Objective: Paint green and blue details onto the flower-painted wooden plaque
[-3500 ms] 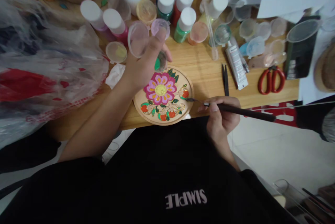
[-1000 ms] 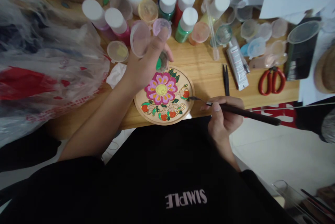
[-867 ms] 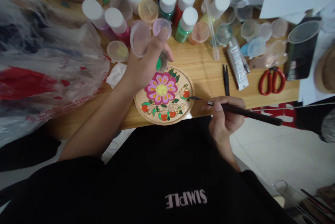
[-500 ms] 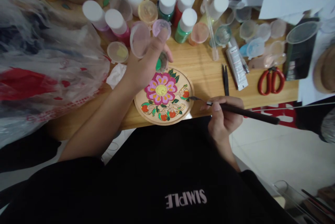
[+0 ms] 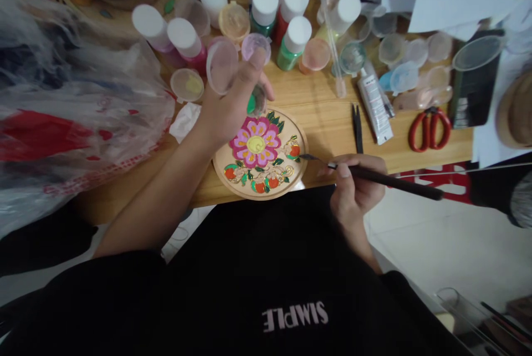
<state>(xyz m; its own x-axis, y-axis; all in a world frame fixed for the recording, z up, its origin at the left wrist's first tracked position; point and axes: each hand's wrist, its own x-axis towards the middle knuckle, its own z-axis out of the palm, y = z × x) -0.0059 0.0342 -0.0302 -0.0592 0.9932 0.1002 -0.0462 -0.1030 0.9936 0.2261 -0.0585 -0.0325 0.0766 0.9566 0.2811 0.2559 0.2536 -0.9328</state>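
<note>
My left hand (image 5: 230,98) is closed around a small clear plastic cup (image 5: 258,102) with green paint inside, held above the far left edge of a round wooden plaque (image 5: 297,176). The plaque carries a pink flower (image 5: 255,143) with a yellow centre, green leaves and orange buds outlined in gold. In my right hand (image 5: 358,181) is a dark-handled tool (image 5: 399,183) with a narrow metal blade like a palette knife, gripped between thumb and fingers. Its tip (image 5: 307,156) points left at the plaque's right rim, beside an orange bud; whether it touches cannot be made out.
Capped paint bottles (image 5: 294,40) and small lidded cups (image 5: 315,55) crowd the back of the wooden table. To the right lie black tweezers (image 5: 357,128), a white tube (image 5: 375,106) and red-handled cutters (image 5: 429,130). A plastic bag (image 5: 83,106) fills the left side, near a crumpled tissue (image 5: 185,121).
Almost nothing differs; the view has shifted very slightly. Both hands keep the same hold on the cup and the tool.
</note>
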